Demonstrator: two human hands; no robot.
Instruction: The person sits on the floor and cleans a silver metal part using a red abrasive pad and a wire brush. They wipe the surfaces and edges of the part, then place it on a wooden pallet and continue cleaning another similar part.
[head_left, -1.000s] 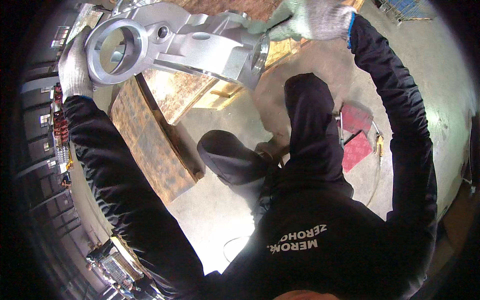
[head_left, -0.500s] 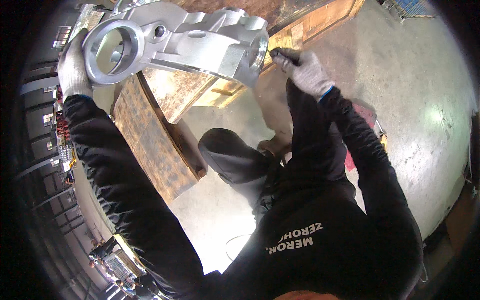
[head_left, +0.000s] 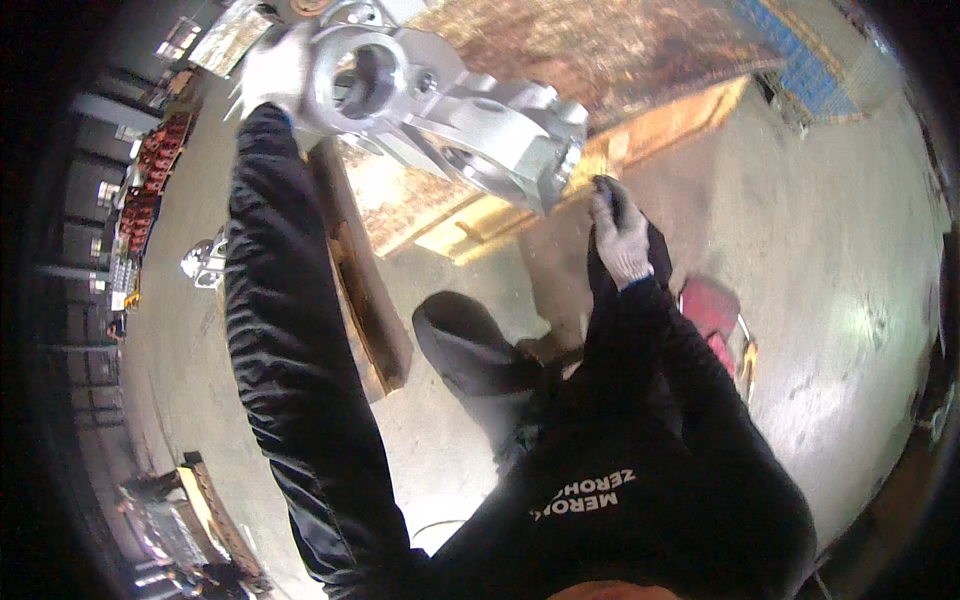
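Note:
A silver metal casting (head_left: 490, 130) with a large round bore at one end is at the top, above the wooden workbench's near edge and tilted down to the right. My left hand (head_left: 275, 72), in a pale work glove and blurred, grips the casting at its ring end. My right hand (head_left: 622, 235), also gloved, is closed around a small dark tool whose kind I cannot make out. That hand is just right of and below the casting's far end, apart from it.
The worn wooden workbench (head_left: 650, 45) spans the top. A lower wooden piece (head_left: 365, 300) runs beside my left forearm. On the floor lie a red object (head_left: 708, 308) and a yellow-handled item (head_left: 748, 365). A blue crate (head_left: 805, 65) is far right; another silver part (head_left: 203, 262) stands at left.
The casting has turned so its right end points lower, showing an opening underneath. My left hand appears further right; my right hand has dropped and drawn away from the casting. The view has shifted too.

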